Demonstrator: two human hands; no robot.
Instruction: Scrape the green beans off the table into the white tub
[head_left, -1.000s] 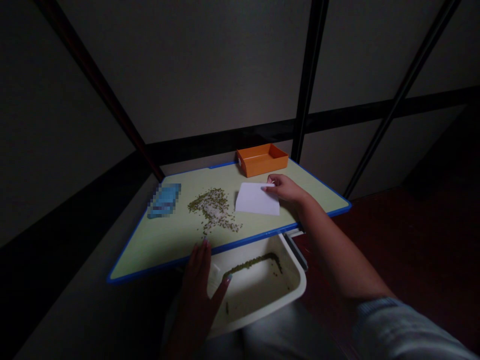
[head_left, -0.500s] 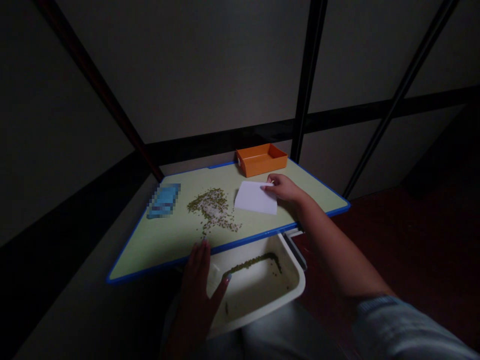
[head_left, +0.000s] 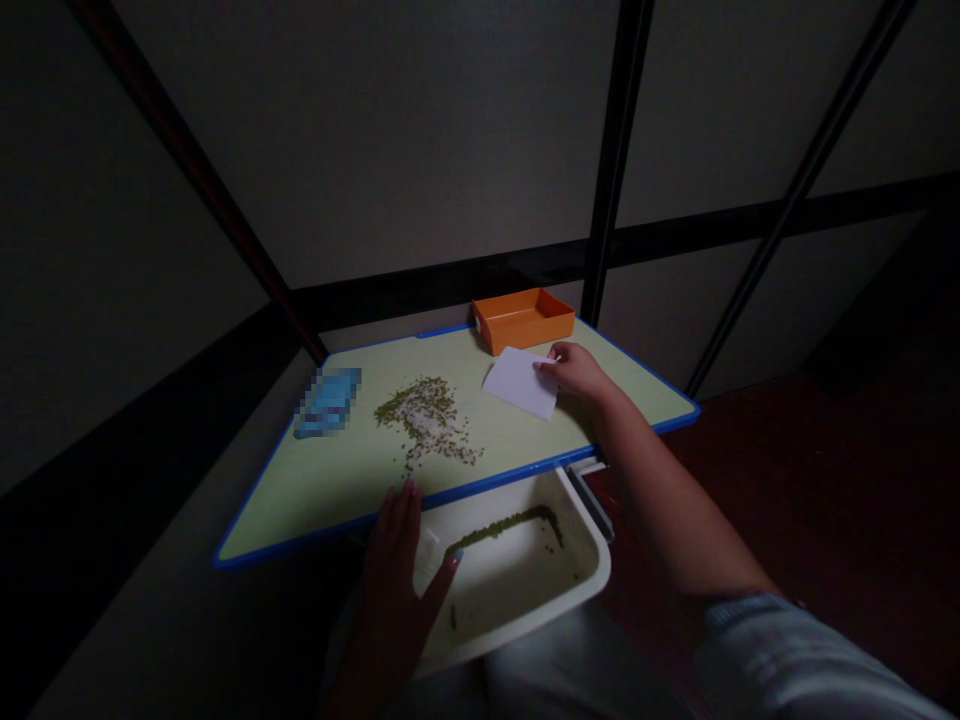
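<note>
Orange walls enclose the open tray [head_left: 523,325] at the far side of the table [head_left: 397,360]; its orange inside shows from where I stand, and a small pale patch marks its left end. Nearer the person, a cream basin [head_left: 517,585] sits partly under the table's blue-edged front, above the lap. Along its far inner side runs a band of green grains [head_left: 501,526], bending round at the right corner, with a few strays on the floor of the basin and a small dark streak near its left side.

The right hand [head_left: 574,372] pinches a white sheet [head_left: 523,381] by its right part, thumb on top, and holds it tilted over the tabletop, just in front of the tray. The left hand [head_left: 397,575] is spread, fingers reaching to the table's front edge and thumb over the basin's left side; I can't tell whether it bears on the rim.

Between the sheet and a blue item [head_left: 330,400], too blurred to name, a loose pile of green and whitish grains [head_left: 427,415] lies directly on the table, thinning into scattered bits towards the front.
</note>
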